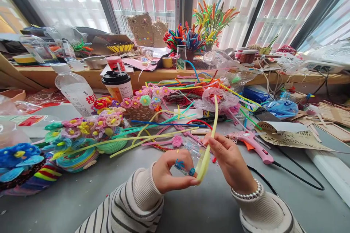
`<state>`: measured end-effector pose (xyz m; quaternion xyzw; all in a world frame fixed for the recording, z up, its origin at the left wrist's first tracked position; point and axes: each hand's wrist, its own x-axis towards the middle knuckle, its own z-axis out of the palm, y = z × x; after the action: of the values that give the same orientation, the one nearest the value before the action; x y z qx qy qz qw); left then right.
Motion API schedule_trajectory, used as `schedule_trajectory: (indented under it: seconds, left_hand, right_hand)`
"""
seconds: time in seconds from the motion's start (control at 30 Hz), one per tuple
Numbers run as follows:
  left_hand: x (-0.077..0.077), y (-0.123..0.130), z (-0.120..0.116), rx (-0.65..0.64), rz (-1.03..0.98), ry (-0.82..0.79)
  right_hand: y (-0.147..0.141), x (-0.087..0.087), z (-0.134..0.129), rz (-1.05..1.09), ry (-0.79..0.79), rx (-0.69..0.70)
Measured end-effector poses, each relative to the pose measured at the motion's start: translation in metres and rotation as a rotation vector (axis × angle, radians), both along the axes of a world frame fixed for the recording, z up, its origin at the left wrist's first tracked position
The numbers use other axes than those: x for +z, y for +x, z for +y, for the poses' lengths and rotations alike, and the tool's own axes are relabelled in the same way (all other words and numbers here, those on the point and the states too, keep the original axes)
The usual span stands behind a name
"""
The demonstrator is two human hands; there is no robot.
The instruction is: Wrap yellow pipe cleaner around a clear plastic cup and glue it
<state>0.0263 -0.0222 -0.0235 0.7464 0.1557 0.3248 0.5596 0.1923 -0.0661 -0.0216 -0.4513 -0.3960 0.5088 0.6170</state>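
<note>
A pale yellow pipe cleaner (205, 160) stands between my two hands, its lower end bent and its upper end pointing away from me. My left hand (176, 171) pinches the lower end between thumb and fingers. Higher up, my right hand (228, 160) grips the same stem with thumb and forefinger. Behind them lie a small pink pipe cleaner flower (177, 140) and several loose yellow stems (153, 137). A pink glue gun (255, 146) rests on the table just beyond my right hand.
Baskets of pipe cleaner flowers (78, 156) stand at the left, near a water bottle (73, 89) and a lidded paper cup (117, 85). Piled pipe cleaners (188, 96) cover the middle back. A sandpaper sheet (294, 138) and the glue gun's black cable (303, 180) lie at the right.
</note>
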Motion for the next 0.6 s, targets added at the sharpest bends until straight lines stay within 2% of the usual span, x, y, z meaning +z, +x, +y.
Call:
schedule_trajectory:
  seconds: [0.2,0.4,0.6]
  left_hand:
    - [-0.0041,-0.0019,0.0060,-0.164,-0.175,0.072]
    - [-0.0058,-0.0017,0.0085,-0.279,-0.352,-0.016]
    - [-0.0071,-0.0028,0.0072,-0.341,-0.392,-0.090]
  right_hand:
    - [-0.0029,0.0054,-0.0007,0.116,-0.058,0.063]
    - [-0.0027,0.0032,-0.0023,0.216,0.001,0.141]
    - [-0.0027,0.0022,-0.0049,0.219,0.081,0.205]
